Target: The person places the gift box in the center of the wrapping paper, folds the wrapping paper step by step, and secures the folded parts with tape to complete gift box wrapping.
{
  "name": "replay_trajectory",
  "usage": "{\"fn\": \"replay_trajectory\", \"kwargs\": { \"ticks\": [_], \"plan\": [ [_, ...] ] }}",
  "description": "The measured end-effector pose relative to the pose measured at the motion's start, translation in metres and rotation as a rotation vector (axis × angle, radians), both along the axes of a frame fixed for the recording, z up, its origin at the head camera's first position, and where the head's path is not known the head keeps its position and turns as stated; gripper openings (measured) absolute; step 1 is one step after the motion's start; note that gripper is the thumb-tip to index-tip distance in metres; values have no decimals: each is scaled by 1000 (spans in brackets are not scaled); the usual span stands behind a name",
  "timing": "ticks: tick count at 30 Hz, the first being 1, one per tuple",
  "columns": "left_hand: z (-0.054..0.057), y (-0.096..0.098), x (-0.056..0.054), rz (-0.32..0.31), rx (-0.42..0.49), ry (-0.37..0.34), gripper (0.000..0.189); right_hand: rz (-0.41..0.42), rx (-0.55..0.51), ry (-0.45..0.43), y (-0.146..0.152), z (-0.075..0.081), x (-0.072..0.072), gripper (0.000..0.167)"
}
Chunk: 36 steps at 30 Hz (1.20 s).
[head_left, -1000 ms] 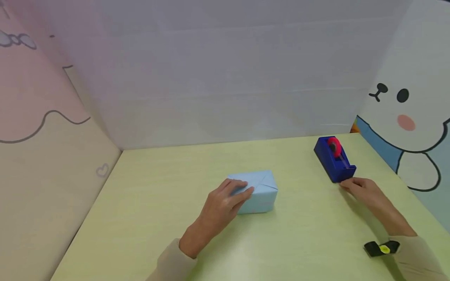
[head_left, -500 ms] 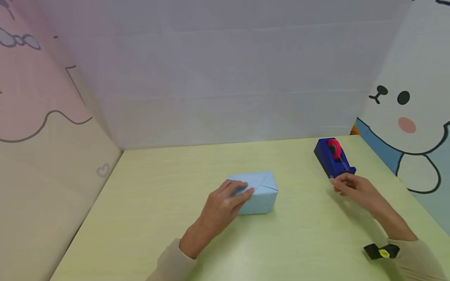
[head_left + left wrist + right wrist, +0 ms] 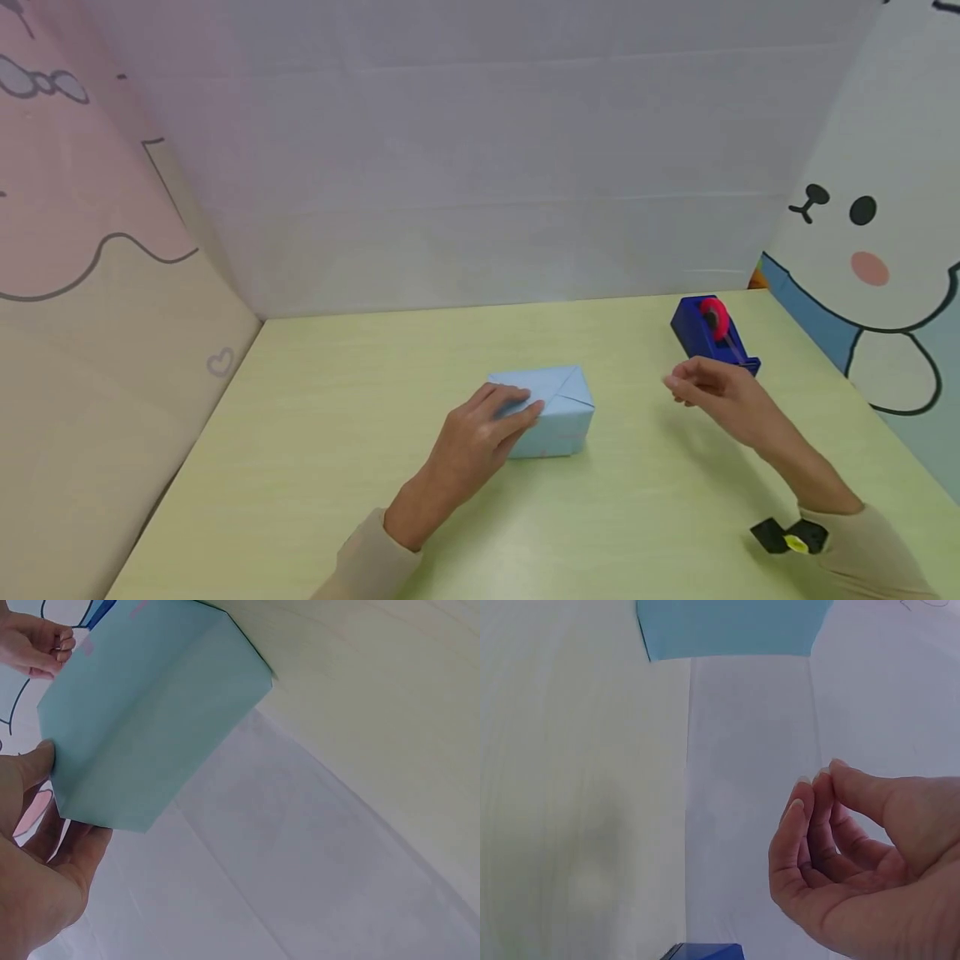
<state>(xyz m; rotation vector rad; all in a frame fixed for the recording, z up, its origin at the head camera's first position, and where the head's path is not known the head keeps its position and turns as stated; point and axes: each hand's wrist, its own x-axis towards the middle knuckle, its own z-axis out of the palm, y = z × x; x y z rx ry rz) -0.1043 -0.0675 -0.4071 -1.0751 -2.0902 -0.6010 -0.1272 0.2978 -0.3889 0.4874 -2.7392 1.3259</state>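
A box wrapped in light blue paper (image 3: 558, 417) sits on the table, folded flaps showing at its right end. My left hand (image 3: 468, 442) grips its left end, fingers on top; in the left wrist view the thumb and fingers clasp the box's edge. My right hand (image 3: 720, 400) is raised over the table, between the box and the blue tape dispenser (image 3: 697, 327). Its thumb and forefinger tips (image 3: 832, 769) pinch together on a small piece of clear tape that hardly shows. The dispenser carries a red-cored roll (image 3: 715, 318); the hand hides part of its front end.
The pale yellow-green table (image 3: 360, 367) is bounded by a plain whitish back wall (image 3: 480, 167) and printed side panels. A black strap piece with a yellow spot (image 3: 795, 543) sits at the right sleeve.
My right hand has come away from the dispenser's front end, rising and moving left with fingertips pinched. The left hand and the box have stayed in place.
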Motion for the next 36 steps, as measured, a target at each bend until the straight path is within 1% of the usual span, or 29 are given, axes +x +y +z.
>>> {"fn": "replay_trajectory", "kwargs": {
  "ticks": [3,7,11,17,24,30,36],
  "plan": [
    [0,1,0,-3,2,7,30,11,-14,-7,-13,6,2,15],
    [-1,1,-3,-27,29,22,29,38,-41,-11,-30,14,4,15],
    [-2,1,-4,-50,62,14,28,66,-71,-10,-47,20,6,14],
    [0,1,-3,-48,70,4,27,98,-114,-34,-69,27,8,14],
    [0,1,-3,-43,58,14,29,147,-169,-96,-89,31,13,15],
    [1,0,-2,-33,48,9,27,229,-230,-147,-100,32,17,13],
    [1,0,-3,-36,49,7,27,289,-283,-217,-114,30,22,16]
  ]
}}
